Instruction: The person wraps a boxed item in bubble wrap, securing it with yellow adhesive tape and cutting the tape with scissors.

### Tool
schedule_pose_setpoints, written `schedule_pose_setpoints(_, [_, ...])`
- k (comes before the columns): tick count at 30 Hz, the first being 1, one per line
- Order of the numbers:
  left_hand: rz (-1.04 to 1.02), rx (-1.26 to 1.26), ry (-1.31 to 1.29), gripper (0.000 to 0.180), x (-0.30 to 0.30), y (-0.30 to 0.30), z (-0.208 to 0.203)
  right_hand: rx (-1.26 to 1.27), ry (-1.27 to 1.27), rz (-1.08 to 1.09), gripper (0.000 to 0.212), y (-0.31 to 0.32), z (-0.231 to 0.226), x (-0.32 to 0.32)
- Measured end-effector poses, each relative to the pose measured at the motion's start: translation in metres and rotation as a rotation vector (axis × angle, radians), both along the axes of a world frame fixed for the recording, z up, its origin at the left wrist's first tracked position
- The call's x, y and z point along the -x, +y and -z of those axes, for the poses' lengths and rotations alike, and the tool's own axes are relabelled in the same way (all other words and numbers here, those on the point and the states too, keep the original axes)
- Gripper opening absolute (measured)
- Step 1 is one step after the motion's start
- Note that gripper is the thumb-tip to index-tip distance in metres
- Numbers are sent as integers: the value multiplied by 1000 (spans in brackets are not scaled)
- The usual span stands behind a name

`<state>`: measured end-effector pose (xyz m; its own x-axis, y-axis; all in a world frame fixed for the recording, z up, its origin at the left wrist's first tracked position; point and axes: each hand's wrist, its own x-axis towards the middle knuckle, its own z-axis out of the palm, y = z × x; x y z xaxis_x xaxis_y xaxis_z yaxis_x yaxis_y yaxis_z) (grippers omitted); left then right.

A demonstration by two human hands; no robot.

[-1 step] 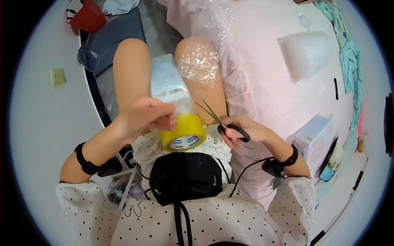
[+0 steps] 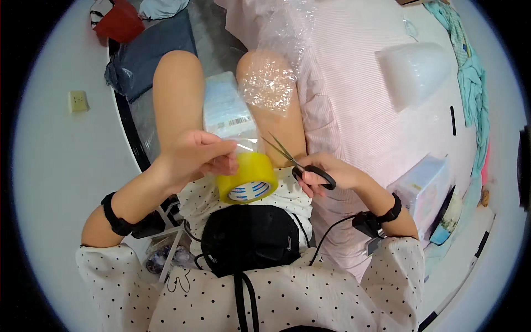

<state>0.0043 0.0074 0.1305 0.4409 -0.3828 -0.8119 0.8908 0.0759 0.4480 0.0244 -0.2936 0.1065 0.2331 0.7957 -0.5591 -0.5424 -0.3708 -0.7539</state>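
A wide roll of yellow-tinted clear packing tape (image 2: 257, 169) rests on my lap between my hands. My left hand (image 2: 207, 155) is closed, its thumb and forefinger pinching the end of a clear tape strip (image 2: 249, 145) above the roll. My right hand (image 2: 329, 171) grips black-handled scissors (image 2: 287, 153), their blades slightly parted and pointing up and left toward the strip. Between my thighs, just beyond the roll, lies a flat pale-blue packet (image 2: 225, 105) in clear wrap with a barcode label. Some of the strip is hidden by my left fingers.
Bubble wrap (image 2: 271, 86) drapes over my right knee. On the pink striped bed (image 2: 354, 99) stand a white translucent roll (image 2: 415, 74) and a wrapped box (image 2: 426, 185). A black pouch (image 2: 249, 238) hangs at my waist. Dark-grey fabric (image 2: 155, 55) lies at the far left.
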Motion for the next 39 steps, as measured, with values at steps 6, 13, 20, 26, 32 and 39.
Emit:
schedule_pose_setpoints(6, [-70, 8, -82, 22, 11, 0, 0, 23, -8, -126, 53, 8, -3, -30])
schedule_pose_setpoints(13, [-133, 23, -69, 21, 7, -4, -14, -101, 61, -193, 48, -7, -11, -33])
schedule_pose_setpoints(20, [-99, 62, -147, 21, -4, -5, -28, -97, 217, -210, 49, 4, -17, -47])
schedule_pose_setpoints(26, [-224, 220, -156, 21, -7, 1, -23, -153, 256, -237, 52, -2, -9, -43])
schedule_pose_setpoints(32, [-230, 390, -355, 22, -28, -2, -58, -240, 272, -132, 55, -19, -3, -37])
schedule_pose_setpoints(39, [15, 60, -146, 22, -38, -7, -85, -279, 265, -120, 60, -13, -18, -25])
